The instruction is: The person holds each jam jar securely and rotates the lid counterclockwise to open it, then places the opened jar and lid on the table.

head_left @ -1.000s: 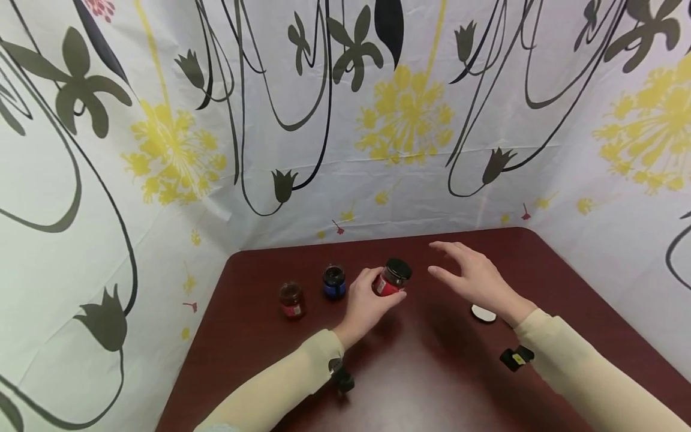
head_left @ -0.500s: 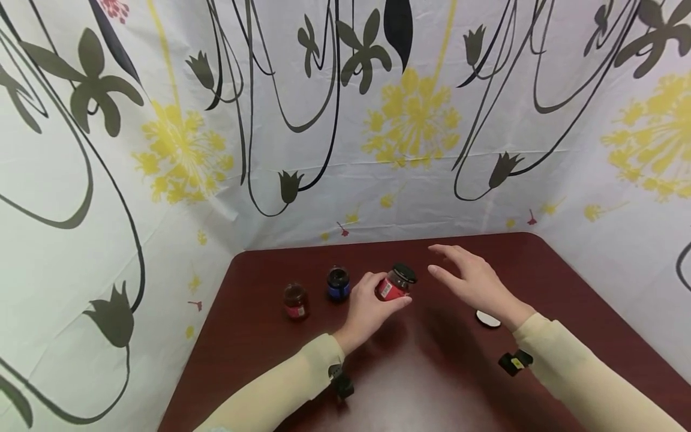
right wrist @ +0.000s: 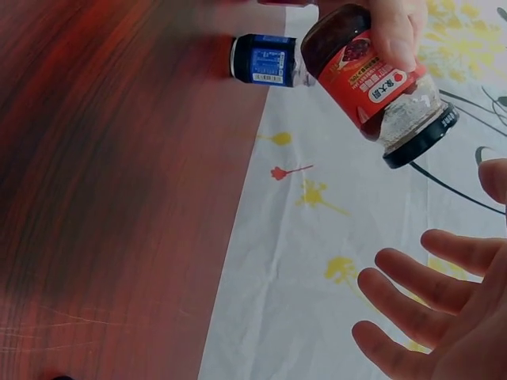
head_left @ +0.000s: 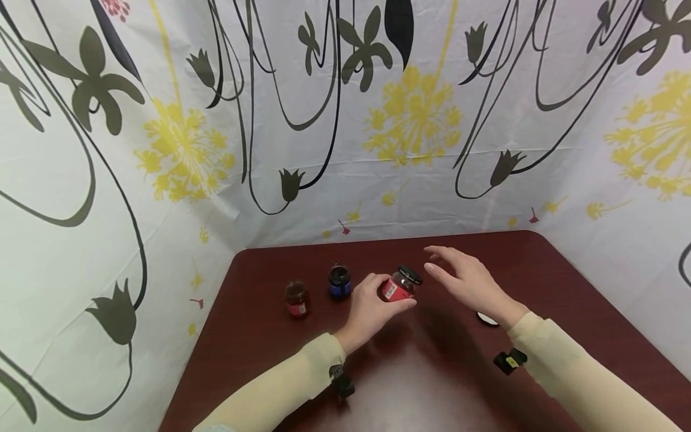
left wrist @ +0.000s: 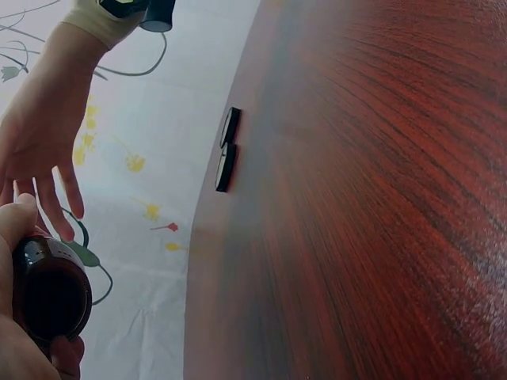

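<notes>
My left hand [head_left: 372, 309] grips a glass jar [head_left: 396, 290] with a red label, raised above the table and tilted to the right. The jar's black lid [head_left: 410, 275] is on it. In the right wrist view the red-labelled jar [right wrist: 368, 75] shows dark contents and a clear band below the lid. My right hand [head_left: 469, 279] hovers just right of the lid, fingers spread and apart from it, as the right wrist view of the hand [right wrist: 444, 305] shows. From the left wrist view, the dark base of the jar [left wrist: 55, 301] faces the camera.
A blue-labelled jar [head_left: 339, 282] and a second red-labelled jar [head_left: 297, 299] stand lidless on the dark red table [head_left: 259, 360], left of the hands. Two lids [left wrist: 226, 166] lie near the table's edge; one white-faced lid [head_left: 487, 320] is partly hidden under the right arm.
The held jar has tipped further to the right and moved slightly rightward. My right hand has come a little closer to its lid. The head view has shifted slightly.
</notes>
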`<state>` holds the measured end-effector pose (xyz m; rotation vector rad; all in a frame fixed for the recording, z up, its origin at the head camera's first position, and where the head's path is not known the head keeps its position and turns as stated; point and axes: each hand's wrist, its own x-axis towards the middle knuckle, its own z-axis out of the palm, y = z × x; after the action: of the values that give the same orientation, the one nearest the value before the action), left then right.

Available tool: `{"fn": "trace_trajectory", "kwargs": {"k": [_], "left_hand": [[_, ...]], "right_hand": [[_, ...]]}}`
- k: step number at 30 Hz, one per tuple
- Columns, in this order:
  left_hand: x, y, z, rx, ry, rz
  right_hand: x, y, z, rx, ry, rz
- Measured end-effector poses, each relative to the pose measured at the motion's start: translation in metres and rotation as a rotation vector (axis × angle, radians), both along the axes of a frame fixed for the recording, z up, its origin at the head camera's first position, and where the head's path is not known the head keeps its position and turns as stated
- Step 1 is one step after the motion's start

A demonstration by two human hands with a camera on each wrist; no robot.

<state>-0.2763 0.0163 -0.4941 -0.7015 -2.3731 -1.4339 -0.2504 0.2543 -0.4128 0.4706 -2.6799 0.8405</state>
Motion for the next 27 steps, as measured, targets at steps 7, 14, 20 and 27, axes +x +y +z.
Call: {"fn": "trace_trajectory", "kwargs": {"k": [7, 14, 20, 27], "left_hand": [[0.004, 0.002, 0.002, -0.029, 0.051, 0.010], [0.007, 0.007, 0.002, -0.047, 0.077, 0.010], [0.010, 0.010, 0.005, -0.041, 0.080, 0.010], [0.013, 0.014, 0.009, -0.052, 0.106, 0.015]], "right_hand": [[0.002, -0.003, -0.005, 0.013, -0.038, -0.006], [0.004, -0.007, -0.009, 0.020, -0.087, -0.026], [0.005, -0.011, -0.013, 0.012, -0.119, -0.045], [0.005, -0.018, -0.015, 0.036, -0.139, -0.055]]}}
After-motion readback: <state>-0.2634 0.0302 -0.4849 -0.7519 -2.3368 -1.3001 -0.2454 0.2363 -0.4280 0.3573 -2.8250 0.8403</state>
